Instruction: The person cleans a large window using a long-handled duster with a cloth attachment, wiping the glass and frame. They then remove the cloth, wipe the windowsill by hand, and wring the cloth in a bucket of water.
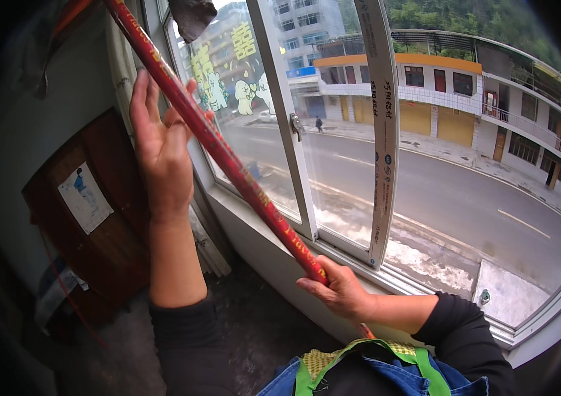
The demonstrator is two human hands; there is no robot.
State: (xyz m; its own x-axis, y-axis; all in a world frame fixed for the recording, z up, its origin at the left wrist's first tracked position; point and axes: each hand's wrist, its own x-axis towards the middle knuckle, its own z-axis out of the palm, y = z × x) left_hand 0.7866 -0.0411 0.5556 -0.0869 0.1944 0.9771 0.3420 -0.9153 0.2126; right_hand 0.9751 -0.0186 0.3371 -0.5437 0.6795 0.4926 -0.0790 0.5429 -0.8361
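Observation:
A long red pole [240,178] with worn, patterned writing slants from the top left down towards my body. Low on it, my right hand [337,289] is closed around the shaft, and a short piece of the pole shows below that hand. My left hand [164,143] is raised beside the upper part, its palm turned up and its fingers spread; whether it touches the pole is hard to tell. At the top edge a dark, ragged cloth-like piece [192,17] hangs before the window.
A sliding window [305,148] with a metal latch [296,127] and yellow decals stands ahead, its right part showing a street. At left are a curtain [206,242] and a wooden cabinet [127,218] bearing a picture sheet [85,198]. A red cord [65,287] hangs by the cabinet.

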